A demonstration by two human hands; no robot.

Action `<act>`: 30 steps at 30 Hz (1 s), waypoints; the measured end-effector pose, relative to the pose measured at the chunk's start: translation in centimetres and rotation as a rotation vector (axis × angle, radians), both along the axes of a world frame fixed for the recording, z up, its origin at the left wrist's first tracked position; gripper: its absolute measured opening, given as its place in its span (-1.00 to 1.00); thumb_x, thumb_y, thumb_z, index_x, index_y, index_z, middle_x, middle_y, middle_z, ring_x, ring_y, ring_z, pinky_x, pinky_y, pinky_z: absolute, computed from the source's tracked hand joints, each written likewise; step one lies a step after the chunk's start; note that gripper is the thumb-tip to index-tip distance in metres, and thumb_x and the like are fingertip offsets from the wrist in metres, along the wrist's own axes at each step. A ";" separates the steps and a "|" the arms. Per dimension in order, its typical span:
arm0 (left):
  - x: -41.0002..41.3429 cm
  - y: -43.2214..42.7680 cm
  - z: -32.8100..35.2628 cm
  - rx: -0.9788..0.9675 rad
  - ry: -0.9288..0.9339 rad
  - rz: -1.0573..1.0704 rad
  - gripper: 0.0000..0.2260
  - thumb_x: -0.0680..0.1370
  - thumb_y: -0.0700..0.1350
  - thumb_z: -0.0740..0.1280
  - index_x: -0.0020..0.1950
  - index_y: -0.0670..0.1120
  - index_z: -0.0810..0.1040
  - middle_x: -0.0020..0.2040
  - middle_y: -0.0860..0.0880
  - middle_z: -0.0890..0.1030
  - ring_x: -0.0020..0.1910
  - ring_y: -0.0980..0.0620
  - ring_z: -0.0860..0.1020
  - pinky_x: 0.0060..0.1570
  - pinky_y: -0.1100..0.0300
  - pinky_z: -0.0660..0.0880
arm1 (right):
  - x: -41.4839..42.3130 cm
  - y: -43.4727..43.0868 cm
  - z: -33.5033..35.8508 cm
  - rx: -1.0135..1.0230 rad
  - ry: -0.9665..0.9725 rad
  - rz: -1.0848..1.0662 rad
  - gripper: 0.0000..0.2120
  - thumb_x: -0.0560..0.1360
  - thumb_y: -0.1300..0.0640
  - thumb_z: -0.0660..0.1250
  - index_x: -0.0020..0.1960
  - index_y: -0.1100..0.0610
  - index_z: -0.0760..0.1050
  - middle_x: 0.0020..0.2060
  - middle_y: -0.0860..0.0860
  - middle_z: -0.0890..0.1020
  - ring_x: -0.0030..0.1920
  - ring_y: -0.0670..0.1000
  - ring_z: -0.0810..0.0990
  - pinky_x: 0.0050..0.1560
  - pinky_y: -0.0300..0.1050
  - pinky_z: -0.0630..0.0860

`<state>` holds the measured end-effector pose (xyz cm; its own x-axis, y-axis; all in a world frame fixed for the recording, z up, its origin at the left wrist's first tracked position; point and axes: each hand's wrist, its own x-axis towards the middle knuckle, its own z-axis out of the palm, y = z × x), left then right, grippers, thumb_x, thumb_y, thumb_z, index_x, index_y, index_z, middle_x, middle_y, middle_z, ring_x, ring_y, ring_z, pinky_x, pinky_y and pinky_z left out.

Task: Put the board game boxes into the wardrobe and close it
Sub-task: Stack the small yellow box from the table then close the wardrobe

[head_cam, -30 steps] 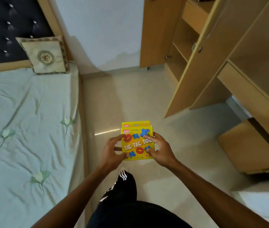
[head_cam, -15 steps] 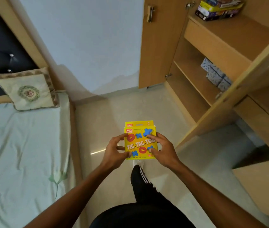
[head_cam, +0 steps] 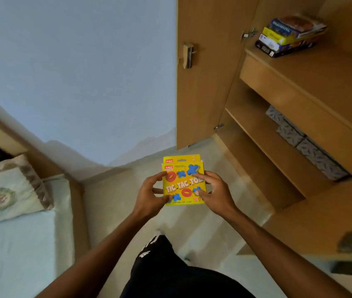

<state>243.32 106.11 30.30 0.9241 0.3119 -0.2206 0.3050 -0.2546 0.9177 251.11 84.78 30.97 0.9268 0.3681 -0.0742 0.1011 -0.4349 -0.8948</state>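
Observation:
I hold yellow Tic Tac Toe boxes (head_cam: 182, 181), two stacked with the back one peeking out on top, in front of me above the floor. My left hand (head_cam: 151, 194) grips their left edge and my right hand (head_cam: 213, 192) grips the right edge. The wooden wardrobe (head_cam: 278, 87) stands open at the right. A stack of board game boxes (head_cam: 289, 36) lies on its upper shelf. The left door (head_cam: 200, 72) is swung wide open, its handle (head_cam: 187, 55) facing me.
Grey patterned boxes (head_cam: 304, 145) sit on a lower wardrobe shelf. A second open door panel (head_cam: 321, 229) juts in at the lower right. A bed (head_cam: 15, 244) with a cushion (head_cam: 7, 190) lies to the left. Pale floor runs between bed and wardrobe.
My view has swung up and right toward the wardrobe, bringing its shelves and the stacked games closer. Both hands keep the same hold on the yellow boxes.

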 end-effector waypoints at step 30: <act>73.9 -20.1 11.3 -0.047 -0.267 -0.529 -0.52 0.37 -0.34 0.50 0.23 0.00 0.57 0.25 -0.03 0.57 -0.02 -0.04 0.65 -0.25 0.06 0.66 | 61.5 -20.7 9.0 0.002 -0.398 -0.581 -0.63 0.31 0.28 0.56 0.09 0.07 0.65 0.38 0.03 0.41 0.36 -0.01 0.44 0.31 0.03 0.48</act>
